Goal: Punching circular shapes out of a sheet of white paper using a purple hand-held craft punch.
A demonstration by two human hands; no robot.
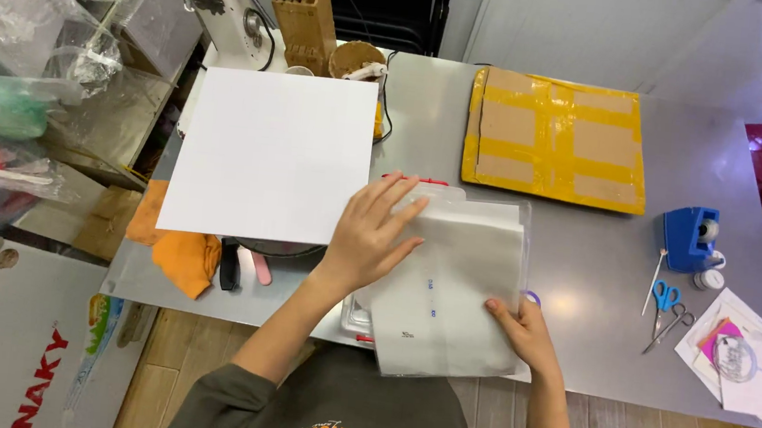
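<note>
A stack of thin white translucent sheets (459, 277) lies at the near edge of the grey metal table (582, 252), on top of a clear plastic case. My left hand (372, 232) rests flat on the stack's upper left part, fingers spread. My right hand (526, 334) grips the lower right corner of the top sheet, thumb on top. A large white square board (270, 152) lies just left of the stack, partly over the table's left side.
A cardboard panel taped with yellow tape (556, 138) lies at the back. A blue tape dispenser (691, 236), scissors (667, 311) and printed cards (740, 356) are to the right. An orange cloth (182, 246), a knife block (305, 16) and a mixer (233, 4) stand left.
</note>
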